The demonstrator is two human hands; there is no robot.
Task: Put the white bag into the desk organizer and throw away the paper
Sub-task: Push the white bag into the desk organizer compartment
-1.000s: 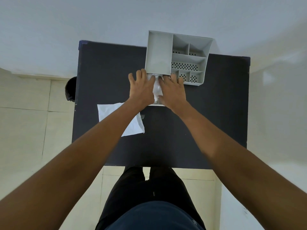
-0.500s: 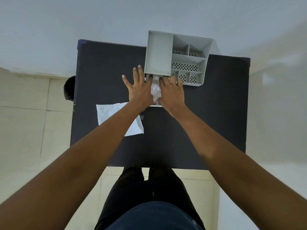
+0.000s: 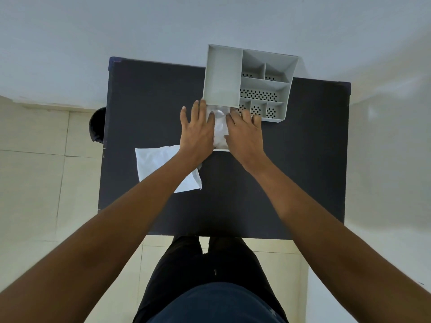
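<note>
A crumpled white bag (image 3: 220,130) lies on the dark table (image 3: 303,159), just in front of the grey desk organizer (image 3: 222,73). My left hand (image 3: 198,132) rests palm-down on the bag's left side and my right hand (image 3: 245,135) on its right side, so both hold it between them. Only a strip of the bag shows between my hands. My fingertips reach the organizer's front edge below its large left compartment, which is empty. A flat white sheet of paper (image 3: 156,165) lies on the table under my left forearm.
A black bin (image 3: 97,127) stands on the tiled floor beside the table's left edge. The organizer sits at the table's far edge against the wall, with smaller perforated compartments (image 3: 258,94) on its right. My legs are at the near edge.
My left hand spread its fingers half a second ago and has now settled back onto the bag with fingers closer together. The bag, paper and organizer stay in place.
</note>
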